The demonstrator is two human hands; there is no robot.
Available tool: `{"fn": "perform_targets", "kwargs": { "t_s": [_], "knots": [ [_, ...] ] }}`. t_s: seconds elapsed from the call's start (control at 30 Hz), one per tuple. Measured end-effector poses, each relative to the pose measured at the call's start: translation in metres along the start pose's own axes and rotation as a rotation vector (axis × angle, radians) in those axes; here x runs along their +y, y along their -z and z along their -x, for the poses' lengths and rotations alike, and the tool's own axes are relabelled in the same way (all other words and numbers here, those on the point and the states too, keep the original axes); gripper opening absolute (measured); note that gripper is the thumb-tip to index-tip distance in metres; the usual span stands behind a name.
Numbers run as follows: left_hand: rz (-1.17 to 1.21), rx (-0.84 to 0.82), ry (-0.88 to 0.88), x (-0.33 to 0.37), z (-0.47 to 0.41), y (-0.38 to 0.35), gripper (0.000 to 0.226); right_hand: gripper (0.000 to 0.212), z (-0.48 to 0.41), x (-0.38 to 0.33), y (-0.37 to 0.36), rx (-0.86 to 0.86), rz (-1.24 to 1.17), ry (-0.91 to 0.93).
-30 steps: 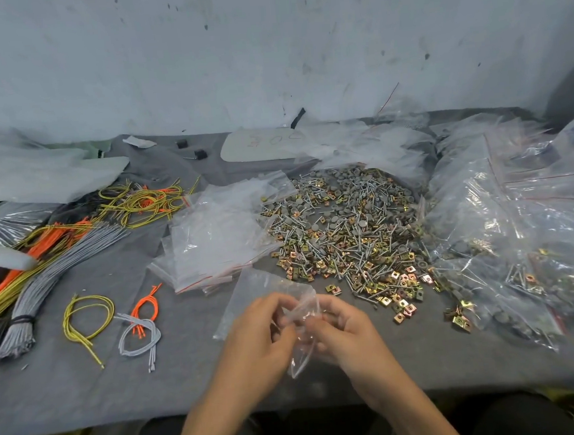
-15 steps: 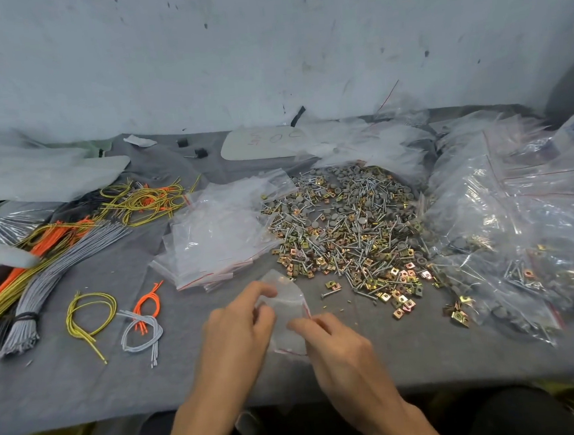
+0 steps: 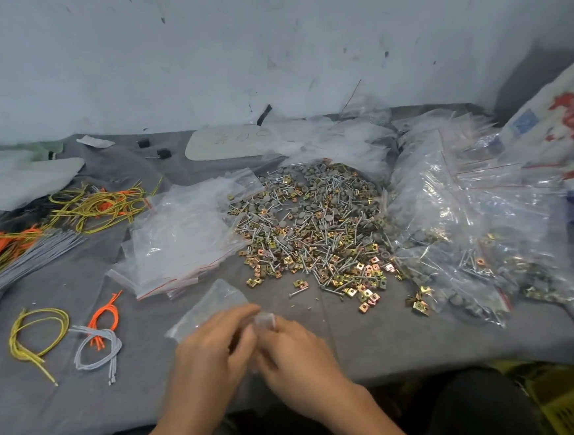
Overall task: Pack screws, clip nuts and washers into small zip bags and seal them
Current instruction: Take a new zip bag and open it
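Observation:
A small clear zip bag (image 3: 210,304) lies near the front middle of the grey cloth, one corner lifted. My left hand (image 3: 216,343) and my right hand (image 3: 294,345) meet over its near end and both pinch the plastic, whose edge pokes up between the fingers. The hands are motion-blurred. Behind them spreads a big loose pile of screws, gold clip nuts and grey washers (image 3: 313,225). A stack of empty zip bags (image 3: 181,239) sits left of the pile.
Filled zip bags (image 3: 469,234) are heaped on the right. Bundles of yellow, orange and grey cords (image 3: 23,245) lie at the left, with small loops (image 3: 96,342) nearer the front. A white pad (image 3: 225,143) rests by the wall. The table's front edge runs just below my wrists.
My hands dropped from holding the bag up to the cloth, then drew together over its near end. The bag now lies flatter, pointing up and left.

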State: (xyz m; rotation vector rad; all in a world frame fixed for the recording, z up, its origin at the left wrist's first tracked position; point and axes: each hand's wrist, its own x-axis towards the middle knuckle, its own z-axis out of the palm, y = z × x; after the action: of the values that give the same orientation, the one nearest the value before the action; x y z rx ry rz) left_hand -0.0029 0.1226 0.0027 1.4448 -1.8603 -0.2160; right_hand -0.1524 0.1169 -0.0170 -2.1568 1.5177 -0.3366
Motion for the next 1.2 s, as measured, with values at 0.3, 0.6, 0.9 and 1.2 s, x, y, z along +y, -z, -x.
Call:
{"fn": "perform_targets", "kwargs": {
  "t_s": [0.3, 0.6, 0.9, 1.2],
  "knots": [
    [0.108, -0.027, 0.025, -0.011, 0.007, -0.005, 0.03, 0.054, -0.005, 0.011, -0.005, 0.097, -0.15, 0.088],
    [0.097, 0.065, -0.013, -0.017, 0.007, -0.006, 0.018, 0.037, -0.013, 0.01, -0.002, 0.117, -0.162, 0.156],
    [0.024, 0.097, 0.026, -0.032, 0.007, -0.031, 0.02, 0.02, -0.007, 0.049, 0.017, 0.398, -0.154, 0.055],
    [0.037, 0.12, 0.085, -0.033, 0.014, -0.048, 0.027, 0.025, -0.059, 0.073, 0.057, 0.236, 0.132, -0.021]
  ]
}}
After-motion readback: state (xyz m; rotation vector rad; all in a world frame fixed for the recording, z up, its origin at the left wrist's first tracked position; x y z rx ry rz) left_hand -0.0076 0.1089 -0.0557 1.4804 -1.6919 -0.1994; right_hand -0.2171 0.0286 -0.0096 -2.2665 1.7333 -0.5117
